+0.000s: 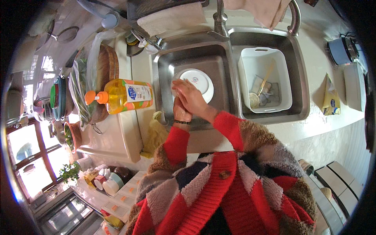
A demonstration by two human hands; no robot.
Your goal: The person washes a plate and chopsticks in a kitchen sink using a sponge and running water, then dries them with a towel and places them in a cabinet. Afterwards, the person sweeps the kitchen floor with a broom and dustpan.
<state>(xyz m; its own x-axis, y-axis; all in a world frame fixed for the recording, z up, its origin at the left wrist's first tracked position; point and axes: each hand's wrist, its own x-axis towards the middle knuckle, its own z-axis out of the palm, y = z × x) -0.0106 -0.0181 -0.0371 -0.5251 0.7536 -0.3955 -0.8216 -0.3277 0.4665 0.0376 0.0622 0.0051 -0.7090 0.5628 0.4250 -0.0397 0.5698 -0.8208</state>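
My left hand (181, 109), with a dark beaded bracelet at the wrist, is over the left sink basin (218, 58). My right hand (192, 96) lies across it, palm against the left hand's fingers. Both look wet. The overlap hides whether anything is between them. Beneath the fingertips, a white ceramic dish (201, 80) rests upside down in the steel basin, a small printed mark on its base. To the left, a pump bottle of yellow dish soap (126, 96) lies in view with its orange nozzle pointing left.
A white plastic basin (243, 80) in the right sink holds a long-handled utensil (268, 75) and other items. A faucet (220, 22) rises behind the sinks. Yellow rubber gloves (154, 135) hang at the front left edge. A round wooden board (110, 61) and bagged greens (80, 85) are left.
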